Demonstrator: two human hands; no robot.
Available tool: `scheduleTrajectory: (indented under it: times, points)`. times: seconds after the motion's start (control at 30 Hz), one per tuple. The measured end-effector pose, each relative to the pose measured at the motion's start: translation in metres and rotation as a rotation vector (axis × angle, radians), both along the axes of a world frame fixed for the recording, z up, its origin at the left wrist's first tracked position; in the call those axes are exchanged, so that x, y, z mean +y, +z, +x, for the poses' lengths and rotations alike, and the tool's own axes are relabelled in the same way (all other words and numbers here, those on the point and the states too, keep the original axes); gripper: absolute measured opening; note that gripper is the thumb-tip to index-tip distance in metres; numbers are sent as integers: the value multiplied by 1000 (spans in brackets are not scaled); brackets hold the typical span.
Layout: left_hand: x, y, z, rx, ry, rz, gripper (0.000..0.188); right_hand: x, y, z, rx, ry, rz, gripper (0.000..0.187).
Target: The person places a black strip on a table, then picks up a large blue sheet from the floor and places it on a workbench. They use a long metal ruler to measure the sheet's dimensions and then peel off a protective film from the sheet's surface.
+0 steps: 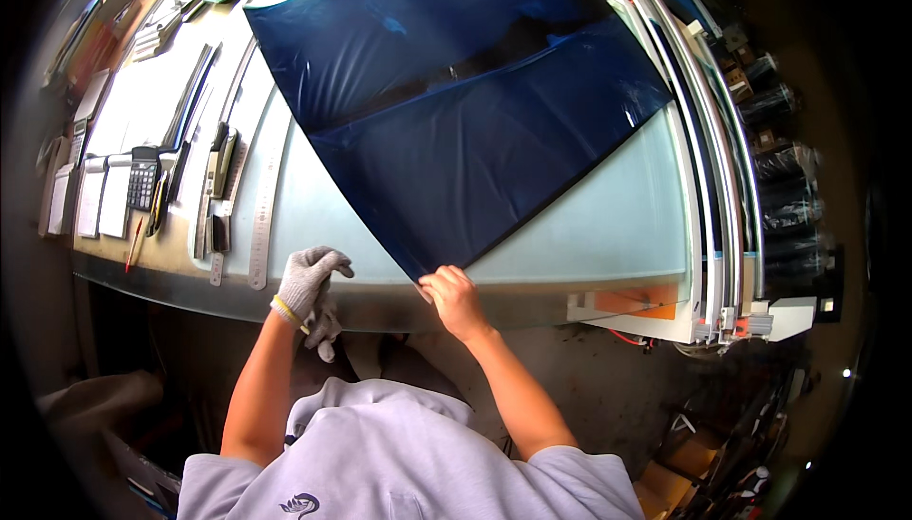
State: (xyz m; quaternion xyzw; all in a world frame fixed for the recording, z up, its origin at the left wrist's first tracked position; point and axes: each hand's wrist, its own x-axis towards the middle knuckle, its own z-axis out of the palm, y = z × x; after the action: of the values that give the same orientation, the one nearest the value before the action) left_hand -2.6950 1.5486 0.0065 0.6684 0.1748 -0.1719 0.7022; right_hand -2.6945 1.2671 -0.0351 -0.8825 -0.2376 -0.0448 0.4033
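A large dark blue glossy sheet, which looks like plastic film (456, 159), lies over the glass tabletop (332, 197) with one corner pointing toward me. My right hand (456, 302), bare, pinches that corner at the table's near edge. My left hand (309, 283) wears a grey knitted glove with a yellow cuff. Its fingers are curled, and a second grey glove (326, 330) hangs down from it. Just left of my gloved hand lies a long steel ruler (260, 235). Folds and creases run across the film's far half.
A calculator (143, 178), notepads (104, 195), a red pen (134, 243) and cutter knives (223, 161) lie on the left side. Along the right edge runs a frame with metal rollers (727, 159). Dark wrapped rolls (788, 207) are stacked beyond it. Cardboard (679, 472) stands at lower right.
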Motion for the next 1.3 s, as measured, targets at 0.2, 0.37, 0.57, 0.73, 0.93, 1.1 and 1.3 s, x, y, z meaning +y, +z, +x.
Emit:
scheduleTrajectory:
  times: [0.2,0.37,0.57,0.73,0.93,1.1,1.3]
  points:
    - [-1,9,2,-61,9,34,24,-71,-2,-35,-4,-34,-171,6]
    - [-18,1,9,-141,18,5,25,-133,-8,-62,-119,-40,-381,6]
    - [-35,38,26,-173,108,-136,26,-209,20,-94,-232,-164,-633,9]
    - [-51,47,47,-177,356,-464,40,-226,30,-121,11,-592,-1006,5]
    - [-55,29,94,-79,395,-1065,40,-41,68,-74,203,-616,198,6]
    - [-41,20,94,9,415,-1120,41,92,87,-50,412,-462,992,20]
    - [-4,36,64,72,459,-713,40,139,82,-41,460,-581,1244,20]
